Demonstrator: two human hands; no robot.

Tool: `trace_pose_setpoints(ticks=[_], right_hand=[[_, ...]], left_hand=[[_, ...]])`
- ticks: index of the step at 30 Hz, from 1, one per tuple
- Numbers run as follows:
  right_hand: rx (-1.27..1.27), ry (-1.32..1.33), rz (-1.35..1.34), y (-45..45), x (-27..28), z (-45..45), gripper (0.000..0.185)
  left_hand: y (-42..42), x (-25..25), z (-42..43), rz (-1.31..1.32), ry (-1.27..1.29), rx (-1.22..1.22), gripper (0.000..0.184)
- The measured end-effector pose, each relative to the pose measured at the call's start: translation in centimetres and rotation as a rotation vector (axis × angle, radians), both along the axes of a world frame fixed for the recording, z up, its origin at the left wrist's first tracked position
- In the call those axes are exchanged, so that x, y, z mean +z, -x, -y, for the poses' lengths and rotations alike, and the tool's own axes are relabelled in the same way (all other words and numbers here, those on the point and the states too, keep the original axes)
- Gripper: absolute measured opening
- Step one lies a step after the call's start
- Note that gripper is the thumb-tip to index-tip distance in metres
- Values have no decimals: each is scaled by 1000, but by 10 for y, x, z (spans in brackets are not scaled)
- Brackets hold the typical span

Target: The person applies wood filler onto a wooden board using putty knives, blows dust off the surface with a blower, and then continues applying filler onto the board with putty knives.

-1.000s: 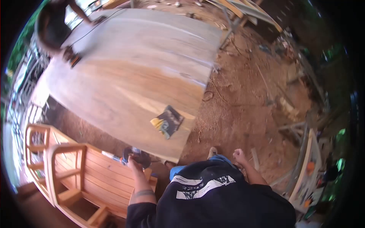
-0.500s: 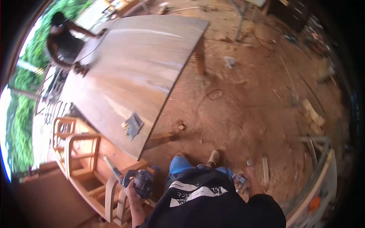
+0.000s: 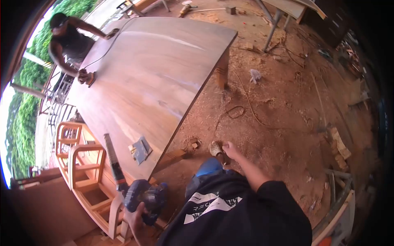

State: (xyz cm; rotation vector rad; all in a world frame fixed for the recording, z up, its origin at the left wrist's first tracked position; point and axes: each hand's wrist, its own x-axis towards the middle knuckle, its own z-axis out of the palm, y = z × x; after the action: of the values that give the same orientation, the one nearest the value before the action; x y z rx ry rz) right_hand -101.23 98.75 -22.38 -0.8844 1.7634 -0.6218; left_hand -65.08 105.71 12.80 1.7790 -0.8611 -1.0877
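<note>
Left hand (image 3: pixel 134 216), lower left of frame: gripping a dark blue power tool (image 3: pixel 140 197) with a long greyish nozzle | Right hand (image 3: pixel 232 150), lower centre: hanging above reddish dirt floor (image 3: pixel 262 106), cannot tell whether closed | Broad brown wooden tabletop (image 3: pixel 152 69), upper left to centre: bearing a grey-and-yellow packet (image 3: pixel 141 151) | Co-worker's hand (image 3: pixel 83 75), upper left: holding a small tool (image 3: pixel 91 79) there

Cannot see every finger of the left hand (image 3: pixel 136 220), partly hidden by the dark-blue plastic power tool (image 3: pixel 140 198) with a long grey tube (image 3: pixel 111 155). Cannot tell apart the fingers of the right hand (image 3: pixel 232 150), too small. Cannot read all the white print (image 3: pixel 214 215) on the black short-sleeved T-shirt (image 3: pixel 254 219), cut off below, nor markings on the flat grey sheet (image 3: pixel 142 151). Cannot identify the bright-orange object (image 3: pixel 326 241), clipped at bottom right.
</note>
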Motion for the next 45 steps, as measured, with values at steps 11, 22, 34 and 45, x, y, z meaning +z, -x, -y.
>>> trace_pose_setpoints(ticks=[11, 22, 34, 45], right_hand=[[-725, -45, -33, 187, -87, -46, 13], [-1065, -501, 203, 270, -93, -100, 8], [-796, -203, 217, 629, -87, 198, 22], [-528, -115, 314, 613, -21, 414, 23]], left_hand=[[98, -9, 195, 33, -275, -639, 26], [256, -13, 302, 174, -346, -453, 29], [459, 23, 374, 56, -354, -246, 33], [482, -8, 388, -264, -398, -164, 34]])
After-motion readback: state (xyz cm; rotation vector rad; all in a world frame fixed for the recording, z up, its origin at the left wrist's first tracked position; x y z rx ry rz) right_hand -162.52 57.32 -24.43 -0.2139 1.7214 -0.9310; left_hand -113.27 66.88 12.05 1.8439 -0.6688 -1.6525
